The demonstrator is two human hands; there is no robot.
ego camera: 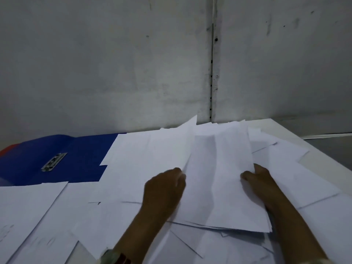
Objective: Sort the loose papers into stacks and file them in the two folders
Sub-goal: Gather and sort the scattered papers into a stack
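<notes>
Left fingers (179, 173): we are seeing them curling round the left edge of a held bundle of sheets (219, 180), pinching it.
Right fingers (247, 175): we are seeing them curling over the bundle's right edge, gripping it, with the thumb lying behind the paper.
Left hand (163, 189): it is reaching in from below; a band at the wrist is showing, too blurred for us to name.
Right hand (262, 183): it is holding the bundle's other side.
Bundle: thin white paper, creasing lengthwise, lifting slightly above the spread.
Loose papers (57, 216): white sheets are lying overlapped and askew across the counter (304, 134); faint marks are showing on some, and we cannot read them.
Blue folder (80, 159): smooth, lying open at far left with a metal clip (54, 161), sheets overlapping its right part.
Red folder (7, 148): only a corner is peeking out beneath the blue one.
</notes>
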